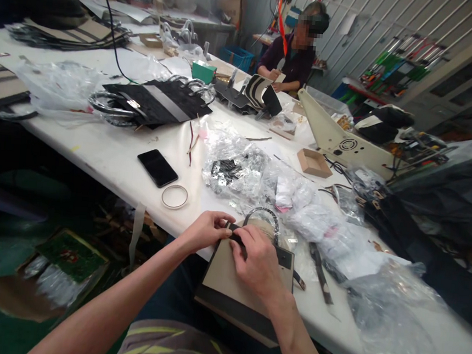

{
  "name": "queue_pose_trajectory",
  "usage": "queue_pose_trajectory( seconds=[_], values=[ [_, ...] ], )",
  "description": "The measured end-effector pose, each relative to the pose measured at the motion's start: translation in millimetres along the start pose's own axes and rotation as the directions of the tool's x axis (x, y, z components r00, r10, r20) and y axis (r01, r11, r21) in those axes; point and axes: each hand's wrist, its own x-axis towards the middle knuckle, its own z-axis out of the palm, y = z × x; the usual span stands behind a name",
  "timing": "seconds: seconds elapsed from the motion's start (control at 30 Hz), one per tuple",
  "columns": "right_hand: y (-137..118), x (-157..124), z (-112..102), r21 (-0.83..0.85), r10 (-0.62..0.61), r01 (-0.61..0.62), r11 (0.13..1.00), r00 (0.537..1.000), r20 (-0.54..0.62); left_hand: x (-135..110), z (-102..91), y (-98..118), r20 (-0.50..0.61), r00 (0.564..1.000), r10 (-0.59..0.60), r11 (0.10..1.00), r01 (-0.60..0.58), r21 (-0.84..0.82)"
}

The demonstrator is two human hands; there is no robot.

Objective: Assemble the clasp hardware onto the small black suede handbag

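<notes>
A beige and black bag panel (227,278) lies over the near edge of the white table (114,155), with a black braided handle (263,215) arching at its top. My left hand (204,230) pinches the panel's top left corner. My right hand (256,258) rests on the panel with its fingers curled over a black strip (237,236) at the top edge. Both hands are closed on the panel's top.
A black phone (157,168) and a thin ring (174,196) lie left of my hands. Crinkled plastic bags (236,169) with small parts spread ahead and to the right. Black bag pieces (155,101) lie farther back. Another person (294,52) sits at the far end. A small cardboard box (314,163) stands nearby.
</notes>
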Motion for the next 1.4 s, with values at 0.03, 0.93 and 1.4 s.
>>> queue_pose_trajectory(
  seconds=[0.03,0.93,1.4],
  values=[
    [1,-1,1,0.013,-0.001,0.001,1.0,1.0,-0.011,0,-0.2,0,0.006,1.0,-0.004,1.0,0.004,-0.002],
    [-1,-7,0,0.645,0.499,-0.329,0.69,0.862,-0.095,10,-6.3,5,0.064,0.997,-0.038,0.99,0.028,0.14],
    [3,2,9,0.66,0.472,-0.361,0.659,0.882,0.012,11,-10.2,1,0.075,0.997,-0.021,0.983,0.007,0.186]
  ],
)
